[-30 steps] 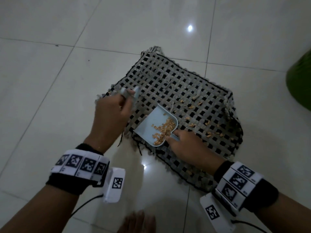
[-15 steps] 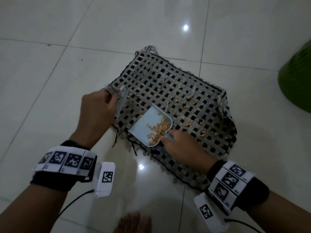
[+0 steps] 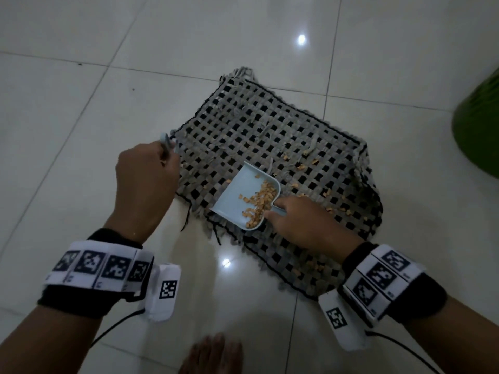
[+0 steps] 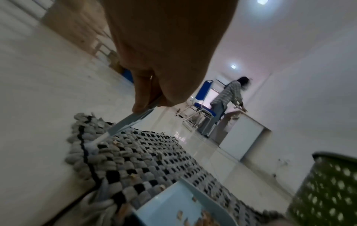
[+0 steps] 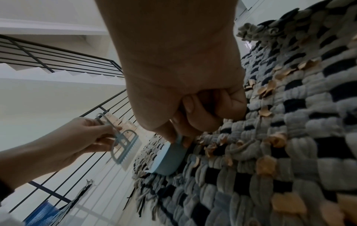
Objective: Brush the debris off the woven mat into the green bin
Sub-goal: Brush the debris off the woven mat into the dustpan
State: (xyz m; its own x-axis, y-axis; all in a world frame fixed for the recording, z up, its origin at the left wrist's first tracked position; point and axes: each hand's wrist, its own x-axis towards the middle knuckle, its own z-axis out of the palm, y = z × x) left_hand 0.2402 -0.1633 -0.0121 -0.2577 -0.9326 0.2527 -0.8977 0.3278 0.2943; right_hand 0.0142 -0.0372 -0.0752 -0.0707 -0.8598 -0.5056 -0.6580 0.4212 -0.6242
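A grey and black woven mat (image 3: 272, 136) lies on the tiled floor, with tan debris (image 3: 314, 161) scattered over its right part. My right hand (image 3: 299, 220) grips the handle of a pale blue dustpan (image 3: 243, 195) that rests on the mat's near edge and holds a heap of debris. My left hand (image 3: 145, 179) grips a small blue-grey brush (image 5: 125, 146), raised off the mat at its left edge. The green bin (image 3: 480, 130) stands at the far right; in the left wrist view the green bin (image 4: 328, 191) shows its perforated wall.
White glossy floor tiles (image 3: 81, 103) surround the mat. A bare foot (image 3: 213, 354) is at the bottom edge. In the left wrist view a person (image 4: 226, 97) stands far off beside a blue chair (image 4: 203, 104) and a white counter (image 4: 245, 134). A stair railing (image 5: 58, 58) is behind.
My left hand has drawn the brush leftward, from over the mat beside the dustpan to the mat's left edge. The dustpan and right hand have stayed in place.
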